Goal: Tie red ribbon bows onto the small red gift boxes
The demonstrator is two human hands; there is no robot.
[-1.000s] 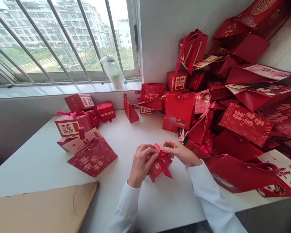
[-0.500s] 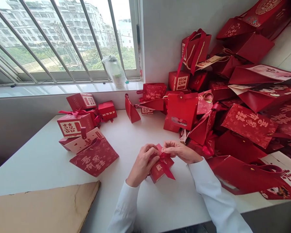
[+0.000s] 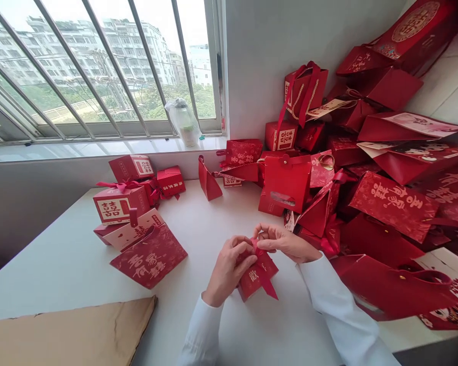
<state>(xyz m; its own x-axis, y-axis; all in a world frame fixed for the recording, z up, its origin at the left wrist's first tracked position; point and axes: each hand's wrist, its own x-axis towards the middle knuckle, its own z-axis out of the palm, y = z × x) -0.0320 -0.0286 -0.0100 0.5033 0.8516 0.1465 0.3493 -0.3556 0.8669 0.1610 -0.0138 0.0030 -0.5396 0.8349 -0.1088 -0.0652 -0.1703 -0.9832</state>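
A small red gift box with gold characters rests on the white table in front of me. A red ribbon is tied at its top, one tail hanging down over the front. My left hand is closed at the box's upper left, its fingers pinching the ribbon near the knot. From the right, my right hand pinches the ribbon at the top of the box between thumb and forefinger. The knot itself is mostly hidden behind my fingers.
A large heap of red gift bags and boxes fills the right side. Several boxes and a red bag stand at the left. Cardboard covers the front left corner. A plastic-wrapped cup sits on the windowsill.
The view has tilted slightly, so everything sits lower in it. My right fingers have shifted a little on the ribbon at the top of the box; both hands stay there.
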